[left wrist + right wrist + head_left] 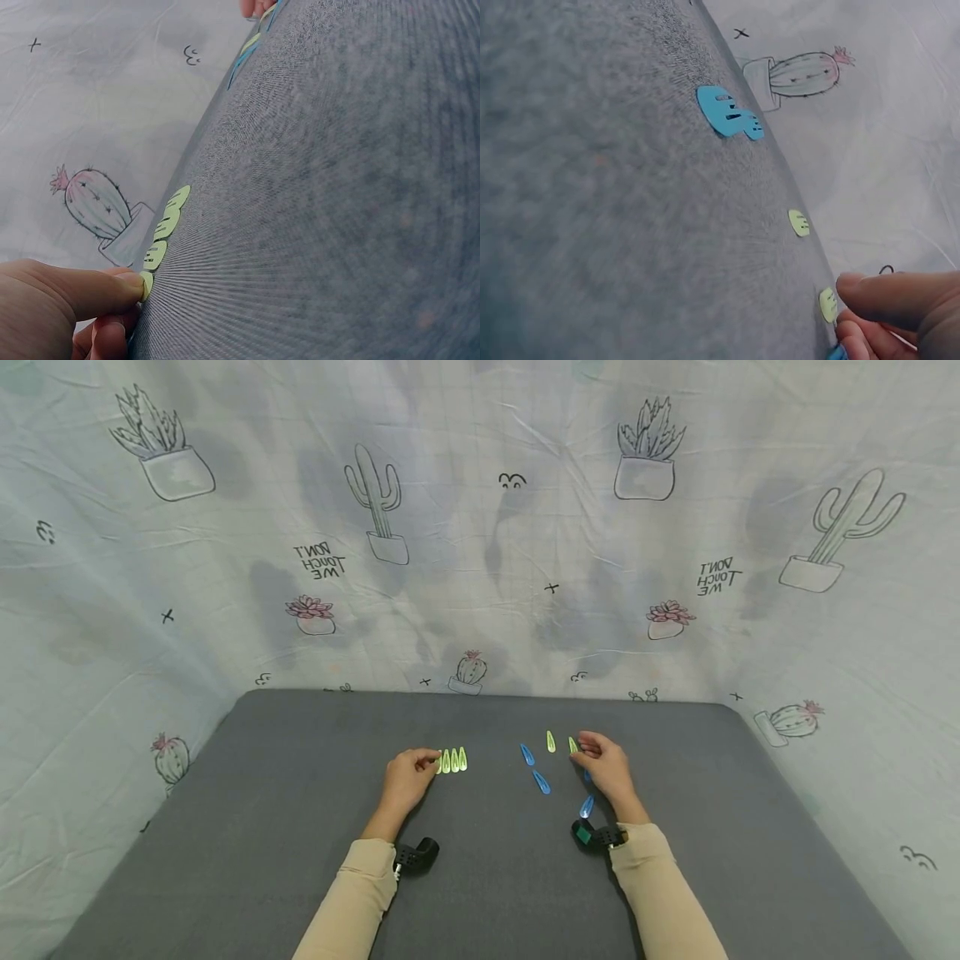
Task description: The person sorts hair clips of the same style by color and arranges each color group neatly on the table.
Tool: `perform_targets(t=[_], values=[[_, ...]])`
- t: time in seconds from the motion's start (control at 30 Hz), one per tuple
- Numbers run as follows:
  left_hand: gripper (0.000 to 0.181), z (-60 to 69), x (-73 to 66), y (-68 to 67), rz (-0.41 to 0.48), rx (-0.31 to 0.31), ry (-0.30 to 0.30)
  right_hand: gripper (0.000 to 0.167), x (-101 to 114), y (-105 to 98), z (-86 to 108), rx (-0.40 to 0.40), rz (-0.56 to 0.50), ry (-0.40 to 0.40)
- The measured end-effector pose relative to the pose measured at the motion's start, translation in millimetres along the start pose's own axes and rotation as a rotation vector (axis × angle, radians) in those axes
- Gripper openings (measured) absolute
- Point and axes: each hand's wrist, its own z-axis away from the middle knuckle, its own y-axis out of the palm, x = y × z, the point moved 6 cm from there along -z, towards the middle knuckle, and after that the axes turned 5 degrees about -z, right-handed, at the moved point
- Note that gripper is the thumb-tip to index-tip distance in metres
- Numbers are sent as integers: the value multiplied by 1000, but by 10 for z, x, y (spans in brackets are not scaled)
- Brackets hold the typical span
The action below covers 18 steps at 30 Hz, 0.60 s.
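Observation:
My left hand (408,781) pinches the end yellow-green snap hair clip (146,286) between thumb and finger. That clip is at the left end of a short row, beside more yellow-green clips (454,761) standing side by side. Over on the right, my right hand (606,770) hovers with bent, loose fingers beside another yellow-green clip (827,305); no grip on it shows. Partly hidden under that hand is a blue clip (587,776). A lone yellow-green clip (551,742) lies a little to the left.
Two blue clips (541,782) lie slanted between the hands, and another blue clip (587,807) rests near the right wrist. All are on a grey table (495,877). Behind it hangs a pale cloth (465,568) printed with cacti. Each wrist carries a black camera band.

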Motion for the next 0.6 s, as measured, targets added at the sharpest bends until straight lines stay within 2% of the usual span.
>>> perform_targets(t=[0.6], values=[[16, -1, -7, 13, -9, -1, 1, 39, 53, 12, -164, 49, 193, 25]])
